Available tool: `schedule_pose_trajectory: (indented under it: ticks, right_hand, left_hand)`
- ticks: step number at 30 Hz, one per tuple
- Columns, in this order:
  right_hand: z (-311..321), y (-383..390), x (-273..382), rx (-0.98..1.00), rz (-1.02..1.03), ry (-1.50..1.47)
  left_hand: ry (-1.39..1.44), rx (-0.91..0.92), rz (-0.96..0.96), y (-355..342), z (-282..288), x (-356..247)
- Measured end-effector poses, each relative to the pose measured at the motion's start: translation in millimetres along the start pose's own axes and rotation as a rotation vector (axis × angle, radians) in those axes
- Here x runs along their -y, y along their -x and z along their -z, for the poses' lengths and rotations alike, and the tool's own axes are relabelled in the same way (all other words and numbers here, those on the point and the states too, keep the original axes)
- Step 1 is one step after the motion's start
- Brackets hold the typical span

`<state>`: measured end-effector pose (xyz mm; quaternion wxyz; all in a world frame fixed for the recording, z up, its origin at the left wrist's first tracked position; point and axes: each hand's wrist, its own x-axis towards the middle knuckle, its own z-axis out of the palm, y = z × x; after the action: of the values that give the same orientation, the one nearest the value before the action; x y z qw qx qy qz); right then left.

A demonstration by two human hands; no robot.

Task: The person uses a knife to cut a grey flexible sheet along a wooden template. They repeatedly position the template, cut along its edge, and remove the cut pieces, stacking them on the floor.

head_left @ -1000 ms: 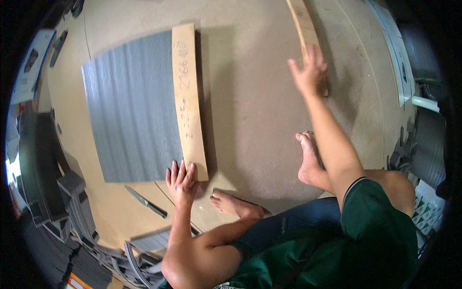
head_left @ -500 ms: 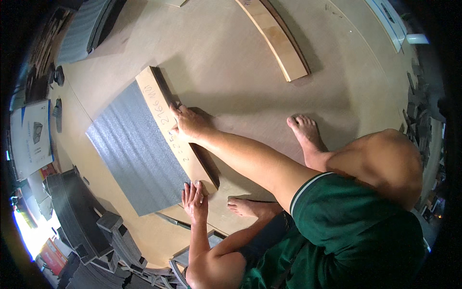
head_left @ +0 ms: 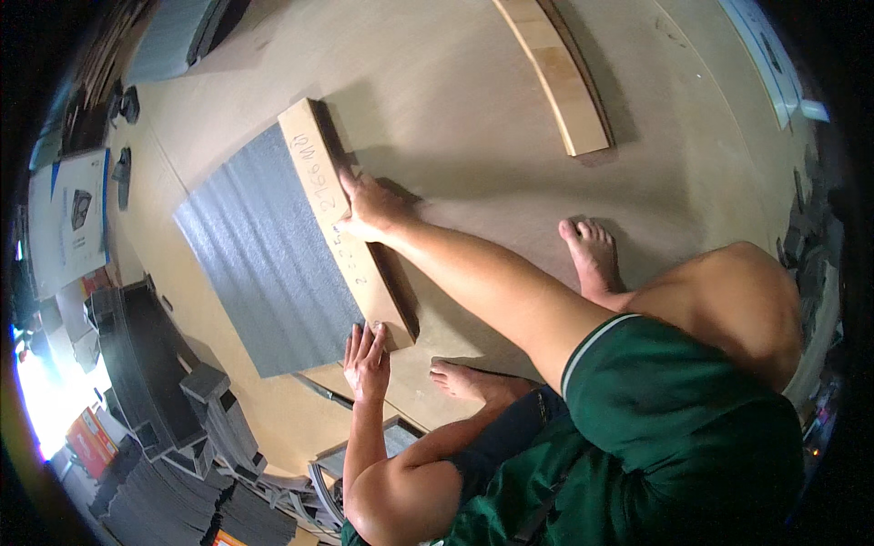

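Note:
My right hand (head_left: 369, 207) grips the middle of a pale wooden strip (head_left: 323, 182), thumb and fingers across its width, with handwriting on the strip's top. The strip lies along the curved edge of a grey ribbed foam sheet (head_left: 246, 237). My left hand (head_left: 366, 364) rests with fingers extended on the sheet and the strip's lower end. A knife (head_left: 323, 389) lies on the board beside my left hand, below the sheet.
A second curved wooden piece (head_left: 555, 73) lies at upper right. Foam sheets (head_left: 173, 36) are at upper left, dark foam offcuts (head_left: 137, 373) at left, and a white panel (head_left: 68, 223) beside them. My bare feet (head_left: 592, 255) rest on the tan boards (head_left: 455, 109).
My right hand has left the separate wooden piece at upper right and moved left onto the middle of the strip by the sheet. The view has turned, and the sheet now appears tilted.

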<state>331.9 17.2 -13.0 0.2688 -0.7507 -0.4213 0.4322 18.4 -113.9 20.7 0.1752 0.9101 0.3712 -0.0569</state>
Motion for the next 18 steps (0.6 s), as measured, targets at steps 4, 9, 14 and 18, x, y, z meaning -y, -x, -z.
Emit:
schedule_pose_trajectory:
  ticks: [4,9,14,18]
  right_hand:
    - [-2,-12,3,0.04,0.005,-0.066]
    - [-10,-45,16,0.056,0.039,0.04]
    - [-14,-55,5,0.056,0.09,0.026]
    - [-14,-55,-3,0.057,0.144,0.021]
  left_hand:
    - [-0.007,-0.027,0.015,-5,2,2]
    - [0.027,-0.069,0.106,-17,-5,7]
    - [0.046,-0.134,0.064,-28,5,-1]
    - [0.029,-0.189,0.006,-31,19,-9]
